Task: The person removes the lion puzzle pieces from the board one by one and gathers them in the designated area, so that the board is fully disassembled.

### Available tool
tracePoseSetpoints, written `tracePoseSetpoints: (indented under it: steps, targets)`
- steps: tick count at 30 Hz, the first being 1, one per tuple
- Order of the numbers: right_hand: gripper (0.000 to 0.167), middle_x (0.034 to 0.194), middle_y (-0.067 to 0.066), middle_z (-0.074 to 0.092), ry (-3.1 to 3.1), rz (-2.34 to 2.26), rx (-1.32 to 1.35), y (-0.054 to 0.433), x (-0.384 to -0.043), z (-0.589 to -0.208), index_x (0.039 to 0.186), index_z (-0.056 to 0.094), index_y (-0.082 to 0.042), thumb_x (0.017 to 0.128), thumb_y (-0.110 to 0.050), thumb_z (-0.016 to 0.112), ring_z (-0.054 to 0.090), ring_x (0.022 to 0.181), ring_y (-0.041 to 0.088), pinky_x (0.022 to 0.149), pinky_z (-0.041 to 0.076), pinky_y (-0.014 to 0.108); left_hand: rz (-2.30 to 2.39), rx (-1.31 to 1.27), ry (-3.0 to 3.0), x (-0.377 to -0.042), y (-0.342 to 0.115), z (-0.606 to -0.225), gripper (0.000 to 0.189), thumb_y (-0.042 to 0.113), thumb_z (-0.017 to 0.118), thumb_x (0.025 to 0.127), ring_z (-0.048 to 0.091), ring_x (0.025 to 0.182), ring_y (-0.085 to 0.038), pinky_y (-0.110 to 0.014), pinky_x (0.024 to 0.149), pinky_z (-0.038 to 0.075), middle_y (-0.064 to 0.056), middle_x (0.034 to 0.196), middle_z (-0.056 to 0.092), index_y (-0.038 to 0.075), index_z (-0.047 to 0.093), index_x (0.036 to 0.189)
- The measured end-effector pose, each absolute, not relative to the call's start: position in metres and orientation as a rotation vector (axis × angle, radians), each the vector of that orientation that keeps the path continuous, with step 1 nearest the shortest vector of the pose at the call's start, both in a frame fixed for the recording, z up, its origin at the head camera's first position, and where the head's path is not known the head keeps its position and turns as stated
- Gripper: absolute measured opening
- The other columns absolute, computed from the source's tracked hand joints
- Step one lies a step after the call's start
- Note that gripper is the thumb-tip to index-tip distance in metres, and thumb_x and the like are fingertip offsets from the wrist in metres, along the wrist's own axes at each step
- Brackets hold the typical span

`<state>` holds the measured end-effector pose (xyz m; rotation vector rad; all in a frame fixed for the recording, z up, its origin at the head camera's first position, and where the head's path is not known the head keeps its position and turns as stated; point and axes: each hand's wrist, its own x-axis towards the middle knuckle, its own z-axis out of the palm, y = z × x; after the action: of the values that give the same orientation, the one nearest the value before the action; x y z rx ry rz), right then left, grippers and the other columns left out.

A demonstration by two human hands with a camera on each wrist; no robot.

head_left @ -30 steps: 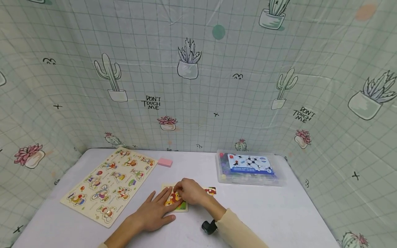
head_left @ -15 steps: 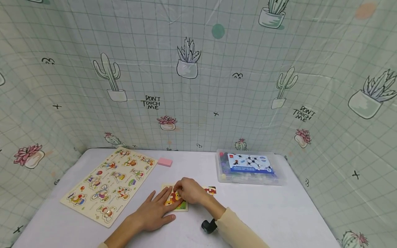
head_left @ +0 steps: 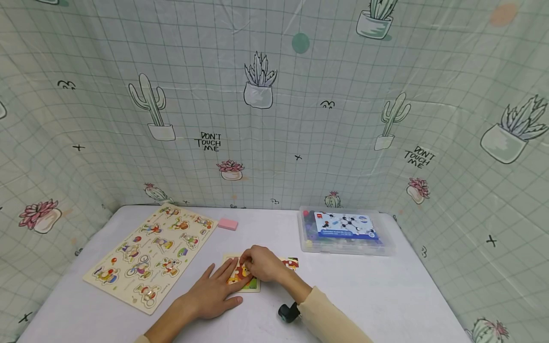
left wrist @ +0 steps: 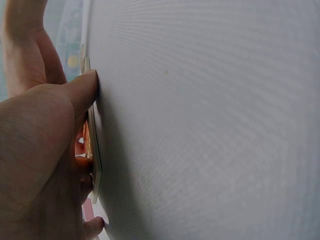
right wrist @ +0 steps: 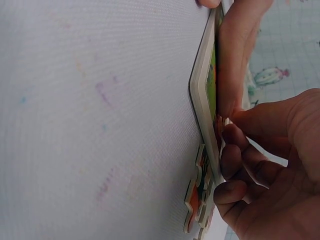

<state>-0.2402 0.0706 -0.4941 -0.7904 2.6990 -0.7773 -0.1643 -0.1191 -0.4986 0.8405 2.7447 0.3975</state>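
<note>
A small wooden jigsaw puzzle (head_left: 253, 286), with a red, yellow and green picture in a pale frame, lies in front of me. My left hand (head_left: 212, 295) lies across its left side, fingers stretched over the picture and thumb on the table beside the frame. At the upper right of the puzzle, my right hand (head_left: 264, 265) has thumb and fingers bent together, pinching a puzzle piece (right wrist: 220, 125) low at the picture; the fingers mostly cover it. Several loose puzzle pieces (right wrist: 192, 202) lie beside the frame, partly behind the right hand in the head view.
To the left lies a large wooden peg puzzle board (head_left: 150, 252) with cartoon figures. A pink block (head_left: 228, 224) sits by its far corner. Farther back on the right stands a clear plastic box (head_left: 347, 233) with a blue label. A black object (head_left: 288, 313) is beside the right sleeve.
</note>
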Motion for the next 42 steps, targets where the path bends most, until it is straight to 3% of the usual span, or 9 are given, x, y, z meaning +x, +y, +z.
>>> tracePoseSetpoints:
  steps: [13, 24, 42]
  targets:
    - [0.014, 0.083, -0.007, 0.060, 2.668, -0.824, -0.792, 0.072, -0.242, -0.496, 0.100, 0.073, -0.011, 0.096, -0.005, 0.061, 0.051, 0.073, 0.005, 0.071, 0.045, 0.021, 0.395, 0.848, 2.745, -0.163, -0.120, -0.499, 0.055, 0.053, 0.049, 0.102, 0.015, 0.154, -0.034, -0.068, 0.115, 0.016, -0.015, 0.167, 0.017, 0.037, 0.042, 0.154]
    - [0.010, 0.078, -0.011, 0.062, 2.590, -0.965, -0.765, 0.076, -0.242, -0.492, 0.100, 0.069, -0.016, 0.096, -0.009, 0.063, 0.054, 0.065, 0.002, 0.061, 0.045, 0.020, 0.404, 0.855, 2.743, -0.165, -0.120, -0.499, 0.055, 0.052, 0.048, 0.102, 0.013, 0.154, -0.035, -0.069, 0.115, 0.015, -0.017, 0.167, 0.018, 0.035, 0.041, 0.155]
    - [0.011, 0.082, -0.008, 0.065, 2.514, -1.177, -0.777, 0.081, -0.241, -0.494, 0.101, 0.068, -0.017, 0.094, -0.009, 0.066, 0.059, 0.067, 0.003, 0.060, 0.048, 0.019, 0.416, 0.849, 2.739, -0.164, -0.120, -0.497, 0.055, 0.053, 0.049, 0.102, 0.013, 0.154, -0.034, -0.068, 0.116, 0.015, -0.015, 0.167, 0.019, 0.035, 0.043, 0.154]
